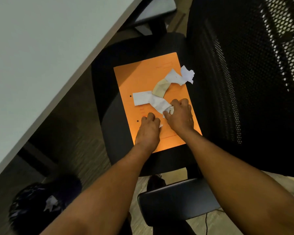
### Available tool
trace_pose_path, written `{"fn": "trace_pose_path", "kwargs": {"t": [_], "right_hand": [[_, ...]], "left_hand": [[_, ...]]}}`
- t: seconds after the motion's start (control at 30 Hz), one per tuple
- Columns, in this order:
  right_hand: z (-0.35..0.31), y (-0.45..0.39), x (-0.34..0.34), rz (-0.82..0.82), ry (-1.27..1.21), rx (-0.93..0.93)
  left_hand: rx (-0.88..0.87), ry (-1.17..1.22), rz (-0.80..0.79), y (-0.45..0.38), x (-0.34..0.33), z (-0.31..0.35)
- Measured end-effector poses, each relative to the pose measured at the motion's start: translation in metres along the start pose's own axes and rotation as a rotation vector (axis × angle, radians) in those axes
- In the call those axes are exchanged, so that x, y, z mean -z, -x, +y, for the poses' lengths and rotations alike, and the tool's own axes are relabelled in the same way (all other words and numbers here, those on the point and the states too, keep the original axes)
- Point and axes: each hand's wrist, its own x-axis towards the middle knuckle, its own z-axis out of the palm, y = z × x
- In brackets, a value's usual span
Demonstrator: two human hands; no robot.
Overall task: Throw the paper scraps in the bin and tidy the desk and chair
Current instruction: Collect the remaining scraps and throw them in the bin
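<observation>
A: What has the right hand (181, 116) got?

B: Its fingers are curled and pinched on a crumpled white scrap (169, 110), at the near end of a creased white strip (159, 103) lying on the orange folder (143, 78).

A: And the left hand (148, 128)?

B: Closed into a loose fist just beside the right one, knuckles down on the folder. A small white corner of paper (160, 125) pokes out from under it, so it seems to be clutching a scrap, though most of that piece is hidden.

A: Where's the rest of the paper?

B: Strung across the folder away from the hands: a flat white rectangle (142, 98), then a curved beige piece (160, 89), then two torn white pieces (182, 76) at the folder's far right edge, one hanging over it.

A: And the folder itself?

B: Flat on the black chair seat (109, 102), with the mesh chair back (244, 73) to the right. The pale desk (41, 48) runs along the left.

A: The bin?

B: Low on the left, on the floor: a dark bin (32, 207) with a black liner and a white scrap (51, 202) already inside.
</observation>
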Motion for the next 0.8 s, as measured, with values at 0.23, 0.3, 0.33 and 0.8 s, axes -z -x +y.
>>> {"fn": "trace_pose_path", "kwargs": {"t": [0.23, 0.3, 0.33, 0.8], "right_hand": [[0.007, 0.004, 0.012, 0.161, -0.327, 0.13], [0.004, 0.004, 0.022, 0.256, -0.351, 0.106], [0.003, 0.002, 0.027, 0.305, -0.366, 0.097], [0.01, -0.11, 0.047, -0.063, -0.009, 0.15]], "left_hand": [[0.039, 0.246, 0.25, 0.0, 0.039, -0.011], [0.049, 0.237, 0.34, -0.011, 0.051, -0.013], [0.065, 0.231, 0.363, -0.018, 0.057, -0.015], [0.057, -0.158, 0.073, -0.075, 0.052, -0.039]]}}
